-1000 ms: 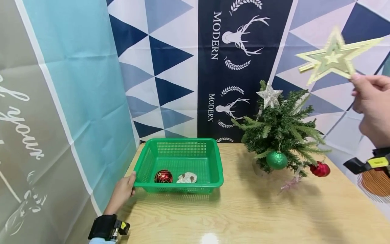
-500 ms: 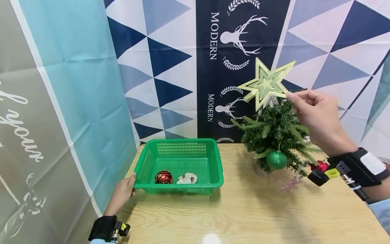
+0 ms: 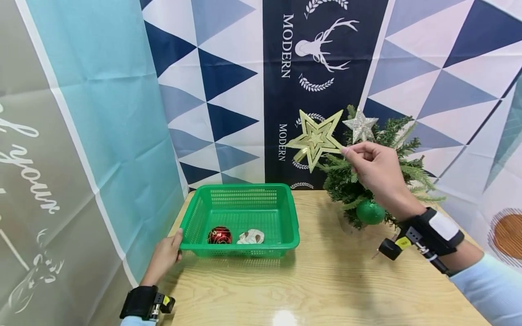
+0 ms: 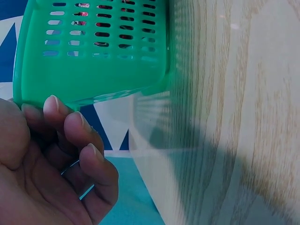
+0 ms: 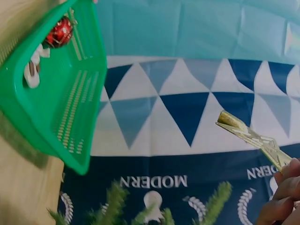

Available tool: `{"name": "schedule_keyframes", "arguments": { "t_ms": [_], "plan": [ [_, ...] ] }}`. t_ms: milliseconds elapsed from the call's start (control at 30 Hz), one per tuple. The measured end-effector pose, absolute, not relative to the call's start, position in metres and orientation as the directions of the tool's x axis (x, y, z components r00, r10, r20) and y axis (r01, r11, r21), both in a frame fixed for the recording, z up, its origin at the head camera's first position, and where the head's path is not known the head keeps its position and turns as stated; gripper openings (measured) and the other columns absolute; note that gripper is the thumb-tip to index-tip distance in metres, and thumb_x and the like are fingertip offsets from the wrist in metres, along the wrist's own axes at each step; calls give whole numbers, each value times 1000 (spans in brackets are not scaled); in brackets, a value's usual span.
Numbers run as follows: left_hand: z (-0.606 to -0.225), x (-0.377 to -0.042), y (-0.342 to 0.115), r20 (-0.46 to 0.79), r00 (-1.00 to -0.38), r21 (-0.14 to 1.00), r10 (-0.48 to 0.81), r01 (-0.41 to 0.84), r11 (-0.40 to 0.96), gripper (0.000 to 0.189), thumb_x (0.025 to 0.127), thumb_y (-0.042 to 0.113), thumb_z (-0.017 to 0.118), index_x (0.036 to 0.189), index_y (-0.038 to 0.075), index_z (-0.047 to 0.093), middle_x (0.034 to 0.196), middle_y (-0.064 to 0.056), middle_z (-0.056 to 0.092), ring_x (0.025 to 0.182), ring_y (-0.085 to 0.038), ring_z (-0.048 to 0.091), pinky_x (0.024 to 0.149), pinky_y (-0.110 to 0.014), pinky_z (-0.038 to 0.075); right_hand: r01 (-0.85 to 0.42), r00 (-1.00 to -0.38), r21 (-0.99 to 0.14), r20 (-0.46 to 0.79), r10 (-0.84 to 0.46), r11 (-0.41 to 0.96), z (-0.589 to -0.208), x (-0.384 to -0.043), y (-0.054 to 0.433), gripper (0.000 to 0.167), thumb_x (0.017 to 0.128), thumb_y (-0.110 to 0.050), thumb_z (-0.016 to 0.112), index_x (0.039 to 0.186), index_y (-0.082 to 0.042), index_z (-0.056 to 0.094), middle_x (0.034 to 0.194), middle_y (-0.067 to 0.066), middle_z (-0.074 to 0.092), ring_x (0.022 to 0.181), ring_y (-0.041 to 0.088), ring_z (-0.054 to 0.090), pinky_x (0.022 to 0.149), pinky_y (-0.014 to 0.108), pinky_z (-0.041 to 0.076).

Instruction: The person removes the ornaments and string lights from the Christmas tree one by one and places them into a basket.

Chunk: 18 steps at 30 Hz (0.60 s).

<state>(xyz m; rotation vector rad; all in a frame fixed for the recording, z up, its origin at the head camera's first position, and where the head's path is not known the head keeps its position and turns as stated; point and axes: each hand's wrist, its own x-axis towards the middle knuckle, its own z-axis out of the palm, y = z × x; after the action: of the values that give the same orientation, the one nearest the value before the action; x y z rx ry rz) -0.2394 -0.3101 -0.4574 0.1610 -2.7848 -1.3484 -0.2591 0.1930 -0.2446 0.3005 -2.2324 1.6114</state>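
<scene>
My right hand (image 3: 381, 176) pinches one point of a gold star tree topper (image 3: 315, 137) between thumb and fingers. The star is up in the air, left of the tree and above the basket's right side. In the right wrist view the star (image 5: 255, 140) shows nearly edge-on, its short gold tube (image 5: 233, 120) at the far end. My left hand (image 3: 165, 252) holds the front left corner of a green plastic basket (image 3: 244, 247). Its curled fingers (image 4: 96, 164) show under that corner in the left wrist view. Inside the basket lie a red bauble (image 3: 219, 235) and a white ornament (image 3: 250, 236).
A small artificial Christmas tree (image 3: 336, 170) stands at the table's right, partly behind my right forearm. It carries a silver glitter star (image 3: 360, 126) and a green bauble (image 3: 370, 212). Patterned cloth (image 3: 228, 90) hangs behind the wooden table (image 3: 244, 290).
My right hand has swept left and down with the gold star, from the far right, across the tree, to its left side. The left hand and basket have stayed put.
</scene>
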Motion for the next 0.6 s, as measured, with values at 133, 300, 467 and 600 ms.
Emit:
{"name": "schedule_keyframes", "arguments": {
  "t_ms": [133, 300, 467, 600],
  "plan": [
    [-457, -242, -309, -4, -994, 787, -112, -72, 613, 58, 113, 50, 30, 71, 13, 43, 56, -5, 51, 51, -19, 46, 58, -33, 36, -371, -918, -869, 395, 9, 328, -251, -259, 185, 32, 101, -35, 69, 110, -4, 70, 67, 0, 59, 47, 13, 39, 43, 32, 32],
    [-457, -242, -309, 5, -994, 785, -112, -65, 615, 57, 113, 50, 30, 72, 12, 42, 57, -5, 51, 51, -19, 46, 59, -33, 36, -378, -918, -849, 397, -28, 368, -259, -261, 177, 33, 102, -36, 68, 109, -4, 70, 68, 5, 60, 46, 13, 39, 43, 31, 33],
    [-458, -241, -308, -2, -993, 784, -120, -76, 616, 57, 113, 50, 30, 72, 12, 44, 58, -5, 53, 53, -19, 48, 61, -33, 37, -342, -937, -862, 341, -69, 374, -269, -264, 169, 34, 103, -35, 68, 110, -2, 70, 70, 8, 61, 45, 11, 37, 43, 30, 33],
    [-458, -239, -306, -17, -992, 789, -122, -88, 607, 57, 113, 51, 29, 72, 13, 42, 59, -6, 52, 54, -20, 48, 61, -33, 36, -312, -950, -869, 298, -98, 385, -276, -270, 160, 34, 103, -37, 68, 109, -4, 70, 71, 8, 60, 46, 11, 37, 45, 29, 33]
  ]
}}
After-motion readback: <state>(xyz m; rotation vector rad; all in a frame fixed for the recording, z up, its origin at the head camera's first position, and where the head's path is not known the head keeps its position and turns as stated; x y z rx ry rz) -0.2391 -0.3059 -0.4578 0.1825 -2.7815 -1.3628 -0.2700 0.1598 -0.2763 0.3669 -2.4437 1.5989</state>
